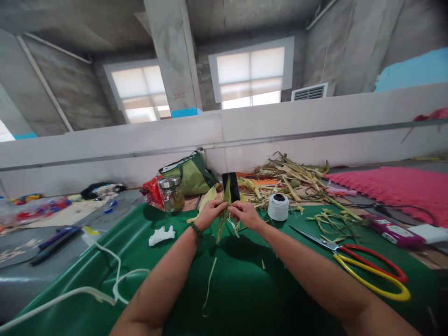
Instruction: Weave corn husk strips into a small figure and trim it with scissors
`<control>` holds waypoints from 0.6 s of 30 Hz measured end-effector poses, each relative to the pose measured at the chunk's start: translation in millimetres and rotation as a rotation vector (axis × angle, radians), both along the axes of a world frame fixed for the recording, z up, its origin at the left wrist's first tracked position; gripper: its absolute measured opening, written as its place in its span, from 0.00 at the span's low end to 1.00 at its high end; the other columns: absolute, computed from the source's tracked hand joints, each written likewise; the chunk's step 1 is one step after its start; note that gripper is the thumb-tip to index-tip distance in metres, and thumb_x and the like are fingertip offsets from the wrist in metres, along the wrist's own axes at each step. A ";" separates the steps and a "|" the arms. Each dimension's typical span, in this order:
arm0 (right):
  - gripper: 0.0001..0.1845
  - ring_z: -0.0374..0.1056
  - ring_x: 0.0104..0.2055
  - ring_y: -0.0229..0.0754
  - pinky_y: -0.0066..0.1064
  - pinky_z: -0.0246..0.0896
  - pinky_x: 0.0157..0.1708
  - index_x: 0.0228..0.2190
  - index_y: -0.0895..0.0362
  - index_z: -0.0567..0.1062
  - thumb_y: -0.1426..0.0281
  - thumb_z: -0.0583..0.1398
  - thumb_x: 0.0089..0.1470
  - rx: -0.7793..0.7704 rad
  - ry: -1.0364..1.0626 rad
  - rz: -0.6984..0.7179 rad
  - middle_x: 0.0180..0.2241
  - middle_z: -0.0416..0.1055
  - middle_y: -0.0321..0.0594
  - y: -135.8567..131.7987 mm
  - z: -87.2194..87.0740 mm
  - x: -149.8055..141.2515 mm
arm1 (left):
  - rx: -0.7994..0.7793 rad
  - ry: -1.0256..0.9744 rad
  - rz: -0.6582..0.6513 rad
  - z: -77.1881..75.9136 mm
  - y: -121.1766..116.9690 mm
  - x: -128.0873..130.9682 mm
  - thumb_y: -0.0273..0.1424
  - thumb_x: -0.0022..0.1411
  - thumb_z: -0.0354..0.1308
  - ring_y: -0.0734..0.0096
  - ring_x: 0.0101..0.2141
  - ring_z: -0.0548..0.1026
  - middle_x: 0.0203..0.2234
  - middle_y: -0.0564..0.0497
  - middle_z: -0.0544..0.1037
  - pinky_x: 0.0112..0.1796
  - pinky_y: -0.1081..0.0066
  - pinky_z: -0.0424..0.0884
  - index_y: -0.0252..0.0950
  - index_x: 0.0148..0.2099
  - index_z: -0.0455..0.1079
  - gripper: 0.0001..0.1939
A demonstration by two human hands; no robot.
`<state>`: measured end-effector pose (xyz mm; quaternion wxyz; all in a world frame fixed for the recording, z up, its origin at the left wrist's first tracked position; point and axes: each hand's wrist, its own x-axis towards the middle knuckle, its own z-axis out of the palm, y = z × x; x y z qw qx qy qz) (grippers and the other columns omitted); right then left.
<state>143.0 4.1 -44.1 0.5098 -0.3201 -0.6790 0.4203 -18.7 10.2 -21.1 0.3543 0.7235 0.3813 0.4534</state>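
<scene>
My left hand, with a dark beaded bracelet at the wrist, pinches a green corn husk that stands upright above the green mat. On the husk's other side my right hand has its fingers closed against the edge of the same piece. A frayed lower end hangs below my fingers. Right of my right hand stands a spool of white thread. A dark phone leans upright behind the husk. Large scissors with red and yellow handles lie by my right forearm.
A heap of dry husks lies behind the spool, with husk scraps nearer. At the back left are a glass jar and a green bag. White cable, crumpled white tissue and a purple device flank my arms.
</scene>
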 end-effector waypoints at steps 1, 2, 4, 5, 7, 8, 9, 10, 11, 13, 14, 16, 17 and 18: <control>0.14 0.62 0.15 0.33 0.25 0.56 0.16 0.20 0.56 0.68 0.60 0.61 0.45 -0.005 0.008 -0.004 0.16 0.66 0.31 1.9 -0.5 0.8 | -0.031 -0.014 -0.024 0.1 1.5 -2.8 0.48 0.48 0.63 0.74 0.21 0.67 0.17 0.53 0.70 0.23 0.73 0.64 0.32 0.24 0.70 0.22; 0.13 0.62 0.16 0.33 0.25 0.57 0.17 0.21 0.56 0.69 0.60 0.61 0.46 -0.011 0.017 -0.008 0.17 0.66 0.31 3.7 -1.0 1.4 | -0.063 -0.032 -0.047 0.0 3.1 -5.4 0.47 0.46 0.64 0.73 0.22 0.69 0.19 0.52 0.72 0.25 0.72 0.66 0.31 0.26 0.72 0.21; 0.12 0.63 0.17 0.34 0.26 0.60 0.19 0.23 0.56 0.69 0.60 0.61 0.45 -0.025 0.038 -0.009 0.17 0.66 0.31 6.4 -2.3 2.1 | -0.109 -0.077 -0.074 -1.0 5.7 -9.2 0.46 0.43 0.66 0.70 0.25 0.72 0.23 0.49 0.75 0.28 0.70 0.69 0.31 0.30 0.74 0.21; 0.12 0.63 0.18 0.34 0.27 0.62 0.20 0.23 0.56 0.69 0.60 0.61 0.45 -0.032 0.049 -0.007 0.18 0.66 0.31 7.2 -2.7 2.1 | -0.122 -0.096 -0.079 -1.7 6.6 -10.3 0.45 0.43 0.67 0.69 0.26 0.73 0.24 0.49 0.76 0.29 0.69 0.70 0.31 0.31 0.74 0.22; 0.12 0.64 0.20 0.35 0.28 0.64 0.24 0.24 0.56 0.69 0.61 0.62 0.43 -0.047 0.070 0.004 0.19 0.67 0.31 7.7 -3.2 1.8 | -0.159 -0.143 -0.090 -2.9 7.5 -10.8 0.43 0.42 0.68 0.69 0.27 0.74 0.25 0.49 0.77 0.31 0.69 0.71 0.31 0.33 0.74 0.21; 0.12 0.65 0.21 0.35 0.29 0.65 0.25 0.24 0.56 0.69 0.61 0.63 0.42 -0.055 0.079 0.013 0.20 0.68 0.31 7.6 -3.0 1.8 | -0.181 -0.169 -0.097 -3.2 7.5 -10.5 0.42 0.41 0.69 0.70 0.27 0.74 0.26 0.50 0.77 0.31 0.69 0.72 0.32 0.34 0.74 0.21; 0.12 0.65 0.22 0.35 0.29 0.65 0.26 0.25 0.56 0.69 0.62 0.64 0.40 -0.064 0.085 0.022 0.21 0.69 0.32 7.5 -2.6 1.9 | -0.203 -0.191 -0.103 -3.3 7.2 -10.1 0.41 0.41 0.69 0.71 0.27 0.74 0.26 0.50 0.77 0.31 0.70 0.72 0.32 0.34 0.74 0.21; 0.13 0.65 0.22 0.35 0.29 0.65 0.26 0.25 0.56 0.69 0.62 0.65 0.39 -0.073 0.091 0.031 0.21 0.69 0.32 7.4 -2.1 2.3 | -0.224 -0.212 -0.110 -3.2 6.7 -9.6 0.40 0.41 0.70 0.72 0.26 0.74 0.25 0.51 0.77 0.31 0.71 0.72 0.32 0.34 0.74 0.20; 0.14 0.65 0.22 0.34 0.29 0.65 0.26 0.25 0.56 0.70 0.62 0.65 0.38 -0.081 0.095 0.036 0.21 0.69 0.32 7.2 -1.4 2.8 | -0.245 -0.233 -0.115 -2.8 6.1 -9.2 0.40 0.41 0.70 0.73 0.26 0.73 0.25 0.52 0.76 0.31 0.72 0.72 0.32 0.33 0.73 0.19; 0.14 0.64 0.20 0.34 0.28 0.64 0.24 0.24 0.57 0.71 0.62 0.65 0.37 -0.094 0.101 0.036 0.20 0.69 0.31 7.0 -0.2 3.9 | -0.266 -0.260 -0.120 -1.5 4.5 -8.9 0.39 0.42 0.70 0.75 0.25 0.73 0.24 0.52 0.76 0.29 0.74 0.71 0.32 0.33 0.72 0.19; 0.14 0.64 0.20 0.33 0.28 0.64 0.23 0.24 0.57 0.71 0.61 0.65 0.38 -0.100 0.103 0.030 0.20 0.69 0.31 6.7 0.2 4.3 | -0.275 -0.266 -0.121 -0.8 3.7 -8.9 0.39 0.43 0.69 0.75 0.25 0.73 0.24 0.52 0.76 0.28 0.75 0.70 0.33 0.33 0.71 0.18; 0.13 0.63 0.19 0.33 0.27 0.63 0.22 0.23 0.57 0.71 0.61 0.64 0.39 -0.107 0.107 0.013 0.19 0.69 0.32 6.0 0.5 4.1 | -0.286 -0.241 -0.117 0.3 2.3 -8.7 0.39 0.44 0.68 0.73 0.25 0.73 0.25 0.52 0.75 0.26 0.75 0.69 0.33 0.34 0.71 0.18; 0.13 0.63 0.19 0.33 0.27 0.63 0.22 0.23 0.57 0.71 0.61 0.64 0.40 -0.109 0.107 0.006 0.19 0.69 0.32 5.5 0.4 3.6 | -0.279 -0.207 -0.107 0.4 1.8 -8.4 0.40 0.45 0.67 0.72 0.26 0.74 0.25 0.51 0.75 0.26 0.75 0.69 0.34 0.35 0.70 0.18; 0.13 0.63 0.18 0.33 0.27 0.63 0.22 0.23 0.57 0.72 0.60 0.63 0.40 -0.110 0.106 -0.002 0.19 0.69 0.32 4.9 0.2 2.9 | -0.257 -0.165 -0.097 0.2 1.5 -7.9 0.40 0.46 0.67 0.71 0.26 0.74 0.25 0.51 0.75 0.25 0.74 0.69 0.34 0.36 0.70 0.18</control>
